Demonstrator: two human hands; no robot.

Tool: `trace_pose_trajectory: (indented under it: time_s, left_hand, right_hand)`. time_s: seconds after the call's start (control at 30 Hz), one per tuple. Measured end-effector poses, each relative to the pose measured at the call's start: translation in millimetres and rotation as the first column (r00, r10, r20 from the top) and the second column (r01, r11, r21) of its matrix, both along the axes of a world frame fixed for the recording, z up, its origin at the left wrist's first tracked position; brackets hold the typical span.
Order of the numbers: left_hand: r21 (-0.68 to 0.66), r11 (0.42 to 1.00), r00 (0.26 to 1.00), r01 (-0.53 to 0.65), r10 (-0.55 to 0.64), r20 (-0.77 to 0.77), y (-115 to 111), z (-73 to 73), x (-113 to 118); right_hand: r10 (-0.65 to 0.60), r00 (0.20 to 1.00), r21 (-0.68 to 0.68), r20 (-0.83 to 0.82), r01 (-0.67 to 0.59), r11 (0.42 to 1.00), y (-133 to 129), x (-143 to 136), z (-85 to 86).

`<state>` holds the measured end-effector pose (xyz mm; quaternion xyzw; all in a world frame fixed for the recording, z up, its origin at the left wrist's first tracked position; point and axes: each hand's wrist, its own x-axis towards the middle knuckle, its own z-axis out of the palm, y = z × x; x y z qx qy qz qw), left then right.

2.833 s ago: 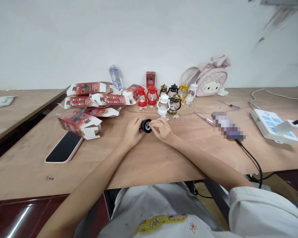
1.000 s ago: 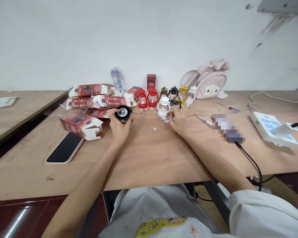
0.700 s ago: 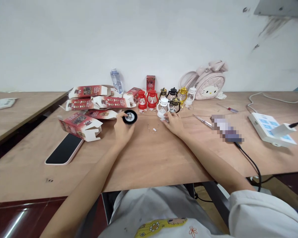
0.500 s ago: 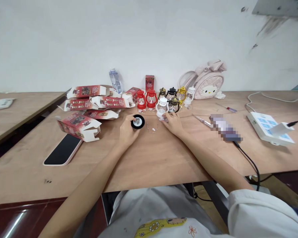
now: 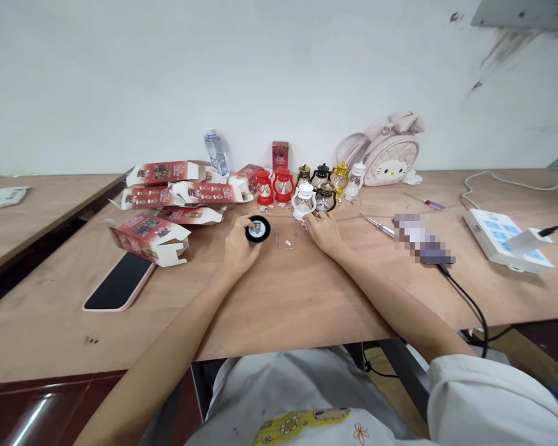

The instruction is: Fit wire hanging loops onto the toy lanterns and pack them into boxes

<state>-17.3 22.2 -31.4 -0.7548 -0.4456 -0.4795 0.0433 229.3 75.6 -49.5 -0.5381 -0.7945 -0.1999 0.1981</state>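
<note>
My left hand (image 5: 242,249) grips the black round piece (image 5: 258,229) over the worktop (image 5: 283,303). The pale script on the red boxes (image 5: 144,230) is too small to read; pixelation masks one device (image 5: 421,239). My right hand (image 5: 324,231) reaches the front white lantern (image 5: 304,203) — grip unclear.

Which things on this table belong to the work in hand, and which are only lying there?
Likely part of the work:
black round piece, in the left hand
white lantern, by the right hand
bent wire
other lanterns
opened red boxes, probably

Seemingly just lying about:
black-screened phone
bottle
pink bag

Screwdriver: unclear.
</note>
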Motion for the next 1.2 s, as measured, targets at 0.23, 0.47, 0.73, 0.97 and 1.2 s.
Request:
trace_pose_trajectory:
  time_s: [0.23,0.47,0.73,0.97,1.2]
  left_hand:
    - [0.017,1.0,1.0,0.014,-0.014,-0.017,1,-1.4,0]
    - [0.002,1.0,1.0,0.012,-0.012,-0.024,1,-2.0,1]
    - [-0.002,1.0,0.999,0.026,-0.026,-0.045,0,-1.8,1]
    - [0.019,0.999,0.998,0.038,-0.037,-0.054,2,-2.6,1]
    - [0.052,0.996,0.994,0.073,-0.069,-0.08,2,-1.7,0]
  right_hand:
    - [-0.011,1.0,-0.052,-0.018,0.01,0.999,-3,-1,2.3]
    - [-0.005,0.995,-0.075,-0.104,-0.003,0.997,-5,-2,6.4]
    - [0.057,0.961,-0.031,-0.269,-0.068,0.997,-3,-1,5.7]
    - [0.295,0.754,0.151,-0.586,-0.256,0.955,-20,-19,9.1]
    - [0.531,0.607,0.338,-0.592,-0.41,0.847,-58,-55,27.6]
